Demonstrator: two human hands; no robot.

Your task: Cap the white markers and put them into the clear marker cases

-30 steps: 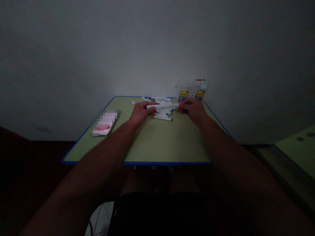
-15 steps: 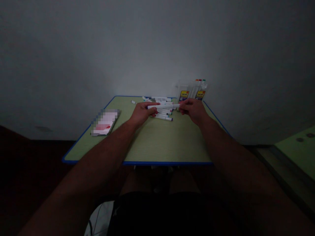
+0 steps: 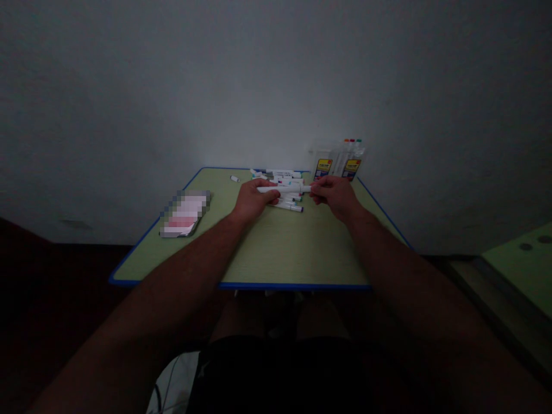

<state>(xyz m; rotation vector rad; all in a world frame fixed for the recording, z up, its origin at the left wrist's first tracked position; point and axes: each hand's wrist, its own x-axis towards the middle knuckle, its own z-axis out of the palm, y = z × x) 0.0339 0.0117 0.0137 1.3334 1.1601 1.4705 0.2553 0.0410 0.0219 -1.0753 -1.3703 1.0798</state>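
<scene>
While the pen [image 3: 284, 188] sits up between the left hand [image 3: 252, 201] and the right hand [image 3: 334, 194], neither hand is nearer, since both touch it. Its long way runs side to side, across the front of the person, and it looks almost flat, with no big tilt. The left hand has its thumb and fingers wrapped on the fat part. The right hand pinches the thin end with its fingertips, and they hide the very tip, so I cannot tell if a cap is on there. The pen is white and smooth, like a long tube. It is thick for most of its length, then gets thinner near the right hand, with a small line where the 2 parts meet. It is over the far half of the table [image 3: 293, 253], in front of a messy pile [image 3: 293, 181] of more white pens. I cannot tell how high up it is. A short white bit [image 3: 234, 179] lies alone past the left hand, too small to name. Behind the right hand, a clear case [image 3: 338, 162] stands near the wall [image 3: 259, 86] with 2 yellow labels, and 3 tops show: orange, red and green. A phone [image 3: 185, 213] lies well off to the left.
</scene>
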